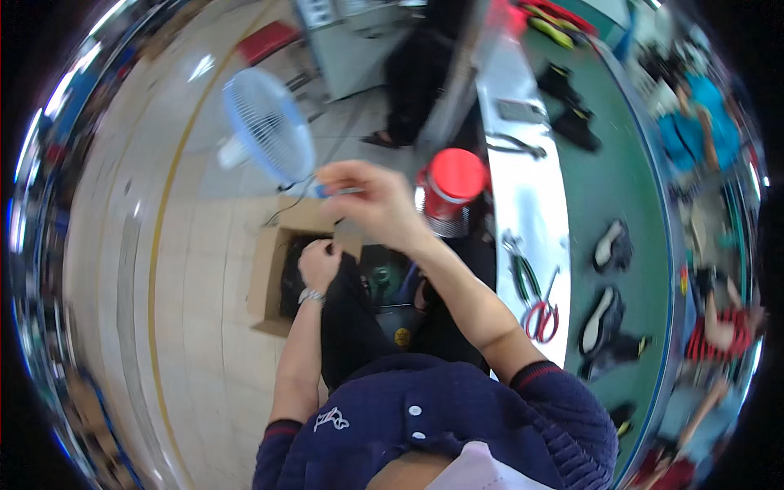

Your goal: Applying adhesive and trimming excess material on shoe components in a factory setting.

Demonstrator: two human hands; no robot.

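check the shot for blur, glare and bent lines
Head view: the right hand is blurred, probably by motion; head view: bright glare on the metal ledge; head view: the yellow floor line bows, fisheye style.

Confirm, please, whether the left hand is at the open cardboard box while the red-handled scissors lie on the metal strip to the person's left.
Not quite: the metal strip with the scissors is on the person's right, as the head view shows. The left hand is at the open box.
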